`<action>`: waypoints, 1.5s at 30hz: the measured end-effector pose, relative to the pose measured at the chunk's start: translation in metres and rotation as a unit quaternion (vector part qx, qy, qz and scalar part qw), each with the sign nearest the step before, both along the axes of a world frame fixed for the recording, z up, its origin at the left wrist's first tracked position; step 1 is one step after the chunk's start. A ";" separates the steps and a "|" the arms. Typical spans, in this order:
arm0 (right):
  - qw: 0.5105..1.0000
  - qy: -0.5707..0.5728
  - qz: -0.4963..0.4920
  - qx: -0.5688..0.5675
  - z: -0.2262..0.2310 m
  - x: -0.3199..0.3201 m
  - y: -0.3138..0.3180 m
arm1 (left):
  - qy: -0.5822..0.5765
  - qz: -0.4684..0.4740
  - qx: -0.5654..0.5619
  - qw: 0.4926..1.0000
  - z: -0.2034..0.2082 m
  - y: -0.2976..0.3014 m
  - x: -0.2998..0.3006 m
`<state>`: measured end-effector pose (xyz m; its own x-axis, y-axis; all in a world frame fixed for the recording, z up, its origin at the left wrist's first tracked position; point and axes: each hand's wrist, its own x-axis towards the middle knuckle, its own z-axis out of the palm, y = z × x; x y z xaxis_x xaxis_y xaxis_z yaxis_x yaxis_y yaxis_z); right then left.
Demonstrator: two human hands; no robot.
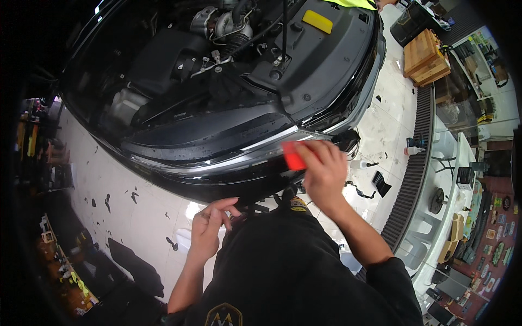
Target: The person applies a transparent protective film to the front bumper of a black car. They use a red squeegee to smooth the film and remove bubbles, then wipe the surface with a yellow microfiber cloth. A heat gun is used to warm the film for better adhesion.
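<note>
While the right hand (326,171) pinches a red card (293,156) between thumb and fingers, the left hand (209,224) hangs to its left and nearer the body, its fingers half curled and the thumb close to the index finger; whether anything thin sits between them I cannot tell. The red card is at the near front edge of a black car (212,133), right of its middle, just in front of the bumper and the bright trim strip (217,167). Whether its edge touches the paint is hard to see, as the card is slightly blurred. The left hand is apart from the car, near the bumper's lower edge.

Farther off, the engine (234,27) lies exposed, with a thin upright rod (284,32) to its right. A yellow block (317,22) rests on the black cover at the far right, and a bright yellow cloth (353,3) lies beyond it. On the right, dark scraps dot the white tile floor (389,122) beside a long drain grate (410,187); a wooden box (421,54) stands at the far right.
</note>
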<state>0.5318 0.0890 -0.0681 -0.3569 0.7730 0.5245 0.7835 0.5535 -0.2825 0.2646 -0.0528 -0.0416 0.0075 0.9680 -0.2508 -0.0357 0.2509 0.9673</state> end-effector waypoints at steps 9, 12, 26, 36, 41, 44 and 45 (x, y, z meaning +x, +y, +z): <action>0.997 0.035 -0.065 -0.014 -0.029 0.010 0.017 | 0.041 -0.052 -0.025 0.997 0.002 0.001 0.020; 0.994 0.094 -0.054 -0.029 -0.045 0.023 0.024 | 0.037 -0.050 -0.020 0.998 0.004 0.003 0.023; 0.984 0.166 -0.051 -0.035 -0.055 0.013 0.014 | 0.066 -0.063 -0.026 0.995 0.007 0.005 0.048; 0.962 0.242 -0.056 -0.114 -0.037 0.014 0.006 | 0.095 -0.035 -0.006 0.995 0.000 0.004 0.048; 0.977 0.105 0.113 -0.144 0.006 -0.035 -0.025 | 0.082 0.017 -0.014 0.996 -0.003 -0.002 0.049; 0.981 0.019 0.166 -0.102 0.012 -0.066 -0.027 | 0.059 0.029 -0.053 0.996 -0.004 -0.016 0.044; 0.981 -0.011 0.169 -0.096 0.014 -0.074 -0.028 | 0.051 0.023 -0.060 0.997 -0.008 -0.019 0.042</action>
